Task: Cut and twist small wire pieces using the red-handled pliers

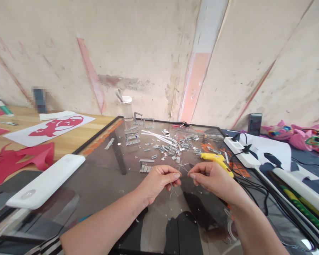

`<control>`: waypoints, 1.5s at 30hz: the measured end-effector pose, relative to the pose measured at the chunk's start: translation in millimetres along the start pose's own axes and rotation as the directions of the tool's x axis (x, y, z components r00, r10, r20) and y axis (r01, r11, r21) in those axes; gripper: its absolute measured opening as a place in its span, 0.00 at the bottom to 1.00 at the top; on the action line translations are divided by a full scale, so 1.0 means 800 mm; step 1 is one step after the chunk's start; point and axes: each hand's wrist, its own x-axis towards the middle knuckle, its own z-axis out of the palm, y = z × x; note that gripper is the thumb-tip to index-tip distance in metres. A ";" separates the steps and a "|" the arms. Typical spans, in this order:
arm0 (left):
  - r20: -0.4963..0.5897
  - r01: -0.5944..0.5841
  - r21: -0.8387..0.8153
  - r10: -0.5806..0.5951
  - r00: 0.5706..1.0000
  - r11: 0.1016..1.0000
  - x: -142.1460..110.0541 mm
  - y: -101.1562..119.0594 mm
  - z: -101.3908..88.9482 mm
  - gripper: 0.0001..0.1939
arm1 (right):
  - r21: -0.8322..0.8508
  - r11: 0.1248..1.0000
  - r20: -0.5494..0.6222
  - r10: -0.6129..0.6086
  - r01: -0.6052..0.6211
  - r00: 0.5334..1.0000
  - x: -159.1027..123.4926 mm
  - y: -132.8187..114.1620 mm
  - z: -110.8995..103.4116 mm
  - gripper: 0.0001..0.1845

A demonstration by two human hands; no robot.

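Just above the dark glossy tabletop (103, 193), my left hand (163, 179) pinches thin metal wires (179, 166); their ends stick out above and below its fingers. Close by on the right, my right hand (211, 175) is closed, thumb against forefinger, on a fine wire end that runs toward the left hand. The fingertips of both hands are a small gap apart. Beyond them lies a scattered pile of small grey pieces (172, 148). Several bracket-like grey assemblies, one of them a small frame (146, 165), sit left of the pile.
A yellow glue gun (215, 158) lies beyond my right hand, beside a white power strip (240, 152) with black cables. At left are a long white device (48, 182) and a paper with a red cutout (55, 129). A lidded jar (127, 110) stands at the back.
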 end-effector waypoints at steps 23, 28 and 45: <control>0.058 -0.232 0.390 0.227 0.972 0.891 -0.001 -0.008 0.000 0.08 | 0.174 0.981 0.176 0.055 -0.086 0.983 0.011 0.015 0.015 0.07; 0.096 -0.222 0.385 0.200 0.975 0.896 -0.004 -0.006 0.003 0.08 | 0.241 0.966 0.210 0.039 -0.091 0.977 0.012 0.016 0.018 0.09; 0.154 0.038 0.135 -0.059 0.986 0.990 -0.003 -0.006 0.000 0.11 | 0.277 0.957 0.225 0.017 -0.081 0.974 0.018 0.016 0.021 0.10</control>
